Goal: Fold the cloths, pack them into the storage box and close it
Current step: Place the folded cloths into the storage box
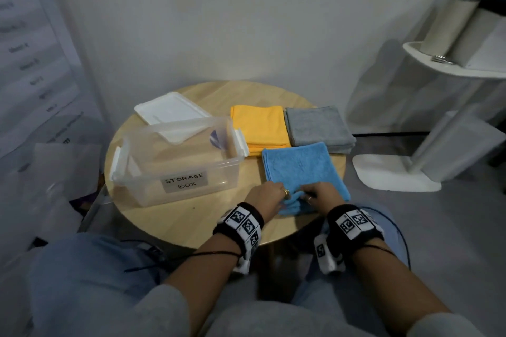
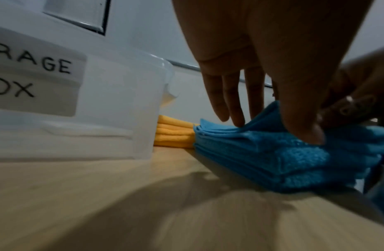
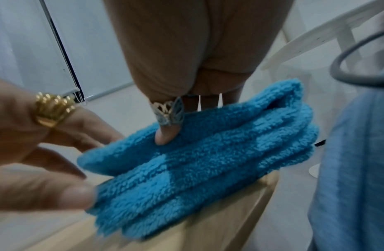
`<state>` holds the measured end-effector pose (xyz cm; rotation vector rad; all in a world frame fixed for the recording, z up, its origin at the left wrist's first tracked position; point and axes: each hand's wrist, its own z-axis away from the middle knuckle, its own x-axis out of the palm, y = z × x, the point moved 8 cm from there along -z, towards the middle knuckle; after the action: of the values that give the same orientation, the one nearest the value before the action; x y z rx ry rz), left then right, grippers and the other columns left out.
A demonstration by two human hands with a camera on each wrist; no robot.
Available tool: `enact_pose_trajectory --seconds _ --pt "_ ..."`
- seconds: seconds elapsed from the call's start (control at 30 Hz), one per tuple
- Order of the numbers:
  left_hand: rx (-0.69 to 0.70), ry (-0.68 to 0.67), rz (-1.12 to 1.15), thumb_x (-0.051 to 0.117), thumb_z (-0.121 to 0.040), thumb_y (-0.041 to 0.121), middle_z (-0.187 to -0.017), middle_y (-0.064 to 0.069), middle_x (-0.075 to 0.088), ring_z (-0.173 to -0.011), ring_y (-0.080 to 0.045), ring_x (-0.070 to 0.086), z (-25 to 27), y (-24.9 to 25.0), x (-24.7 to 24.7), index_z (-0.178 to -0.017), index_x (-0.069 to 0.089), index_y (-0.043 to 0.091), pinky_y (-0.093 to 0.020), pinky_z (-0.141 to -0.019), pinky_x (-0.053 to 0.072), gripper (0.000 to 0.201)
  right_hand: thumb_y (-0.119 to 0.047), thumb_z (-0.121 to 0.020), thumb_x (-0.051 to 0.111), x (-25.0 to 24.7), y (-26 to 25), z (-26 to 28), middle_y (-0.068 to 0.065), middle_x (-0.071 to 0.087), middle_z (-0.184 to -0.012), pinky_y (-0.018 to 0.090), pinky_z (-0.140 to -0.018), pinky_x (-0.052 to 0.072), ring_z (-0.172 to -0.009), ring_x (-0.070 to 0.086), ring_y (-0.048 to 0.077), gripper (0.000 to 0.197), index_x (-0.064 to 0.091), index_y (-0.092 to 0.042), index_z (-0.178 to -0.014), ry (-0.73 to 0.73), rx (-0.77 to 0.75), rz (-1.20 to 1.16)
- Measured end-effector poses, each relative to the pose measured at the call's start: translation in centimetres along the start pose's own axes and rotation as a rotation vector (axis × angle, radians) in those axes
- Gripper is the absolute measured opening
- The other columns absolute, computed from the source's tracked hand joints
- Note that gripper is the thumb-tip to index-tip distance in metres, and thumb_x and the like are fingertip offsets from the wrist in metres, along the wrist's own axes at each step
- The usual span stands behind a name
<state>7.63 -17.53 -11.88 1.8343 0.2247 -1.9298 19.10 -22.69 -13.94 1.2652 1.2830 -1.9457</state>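
A folded blue cloth [image 1: 301, 167] [image 2: 272, 158] [image 3: 208, 161] lies at the front right of the round wooden table [image 1: 191, 221], its near edge at the table's rim. My left hand [image 1: 284, 194] [image 2: 272, 125] pinches that near edge, thumb in front and fingers on top. My right hand [image 1: 309, 195] [image 3: 186, 118] grips the same edge beside it, its ringed thumb pressed into the top layer. Folded yellow [image 1: 258, 126] [image 2: 173, 135] and grey [image 1: 317, 126] cloths lie behind. The clear storage box [image 1: 219, 172] [image 2: 111, 110] stands open and empty at the left, its white lid [image 1: 169, 109] behind it.
A white pedestal stand [image 1: 397, 172] with a shelf stands on the floor to the right of the table. A wall runs close behind the table. Papers and plastic sheets lie at the left. My knees are under the table's near edge.
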Motion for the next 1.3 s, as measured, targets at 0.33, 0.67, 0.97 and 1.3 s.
enact_pose_trajectory --seconds 0.33,0.67,0.97,1.3 --pt "0.046 -0.068 -0.116 0.049 -0.091 0.013 -0.114 -0.006 0.058 -0.109 -0.026 0.053 0.2 -0.7 1.8 -0.109 0.064 0.007 -0.037 -0.082 0.049 0.025 -0.008 -0.081 0.058 -1.6 4.8 0.4 0.007 0.040 -0.143 0.036 -0.111 0.031 -0.131 0.038 0.025 0.044 0.062 -0.025 -0.121 0.003 0.172 0.130" --pt "0.045 -0.046 0.091 0.054 -0.088 0.003 -0.134 -0.010 0.035 -0.116 -0.032 0.044 -1.4 -0.2 4.5 -0.136 0.039 0.014 -0.040 -0.097 0.043 0.052 -0.026 -0.067 0.083 -2.4 6.7 1.9 0.007 0.050 -0.111 0.029 -0.086 0.043 -0.104 0.053 0.027 0.065 0.044 -0.018 -0.119 -0.035 0.389 -0.330" --pt "0.033 0.048 0.158 0.042 -0.097 0.006 -0.134 -0.010 0.049 -0.125 -0.025 0.044 -1.7 -2.2 1.7 -0.130 0.052 0.008 -0.032 -0.101 0.036 0.035 -0.002 -0.091 0.053 -2.2 7.3 0.6 0.000 0.056 -0.078 0.022 -0.063 0.043 -0.082 0.052 0.018 0.027 0.060 -0.016 -0.069 0.172 0.434 -0.891" --pt "0.171 0.259 0.322 0.052 -0.087 -0.002 -0.112 -0.013 0.064 -0.110 -0.024 0.050 -0.9 -4.2 -3.0 -0.110 0.066 0.001 -0.019 -0.093 0.035 0.027 0.025 -0.073 0.045 -5.1 5.2 1.7 0.005 0.062 -0.093 0.000 -0.064 0.039 -0.092 0.055 0.017 0.044 0.067 0.001 -0.102 0.142 0.127 -0.405"
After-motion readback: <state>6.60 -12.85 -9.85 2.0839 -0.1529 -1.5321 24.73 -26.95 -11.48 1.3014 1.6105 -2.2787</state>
